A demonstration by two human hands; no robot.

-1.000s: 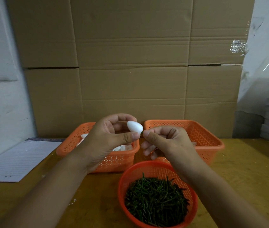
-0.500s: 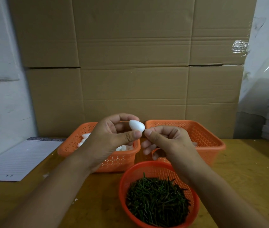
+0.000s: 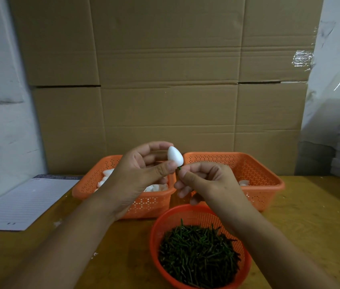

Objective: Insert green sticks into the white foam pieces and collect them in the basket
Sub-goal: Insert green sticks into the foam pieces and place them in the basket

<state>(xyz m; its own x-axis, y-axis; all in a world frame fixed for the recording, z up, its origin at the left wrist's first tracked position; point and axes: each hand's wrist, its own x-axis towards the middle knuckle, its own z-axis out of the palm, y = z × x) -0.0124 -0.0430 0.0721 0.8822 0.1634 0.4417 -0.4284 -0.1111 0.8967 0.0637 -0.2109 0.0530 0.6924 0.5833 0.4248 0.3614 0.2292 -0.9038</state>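
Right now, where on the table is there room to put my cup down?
Bare wood shows right of the round basket of green sticks, in front of the right square basket, out to the table edge. A smaller bare strip lies between the paper pad and the left square basket. The middle is crowded with baskets and both arms.

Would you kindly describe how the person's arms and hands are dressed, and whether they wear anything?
Both forearms are bare up to the frame's edge, with no sleeves visible. The left hand and right hand wear no gloves, and no rings, watch or bracelet show on the fingers or wrists. The nails look short and unpainted.
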